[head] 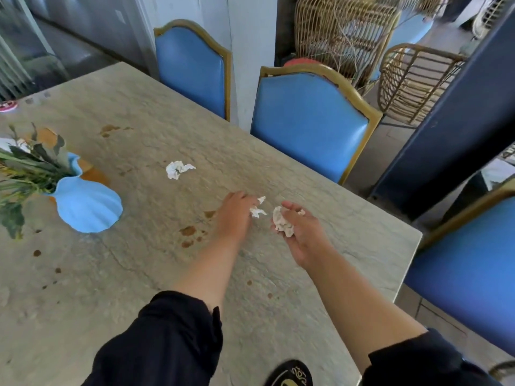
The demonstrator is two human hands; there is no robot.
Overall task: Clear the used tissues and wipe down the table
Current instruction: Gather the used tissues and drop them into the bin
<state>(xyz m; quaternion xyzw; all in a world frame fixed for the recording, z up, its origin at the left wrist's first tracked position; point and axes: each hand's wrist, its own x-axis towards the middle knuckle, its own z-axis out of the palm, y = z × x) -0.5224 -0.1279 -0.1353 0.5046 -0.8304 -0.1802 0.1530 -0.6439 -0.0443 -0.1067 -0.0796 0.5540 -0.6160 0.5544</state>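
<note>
The left hand [235, 211] hides its own fingertips, which pinch a small tissue scrap [257, 210] on the desk [167, 129]. The right hand [302, 232], palm up, cups a crumpled tissue wad [282, 222]. 1 more used tissue [177, 169] lies apart, mid-desk. The blue vase [86, 203] is cut off at left; brown stains [188, 231] sit near the left wrist.

No lettering reads clearly anywhere. The black round badge [289, 373] (bottom edge, right of centre) bears gold marks. They are too blurred to make out.
</note>
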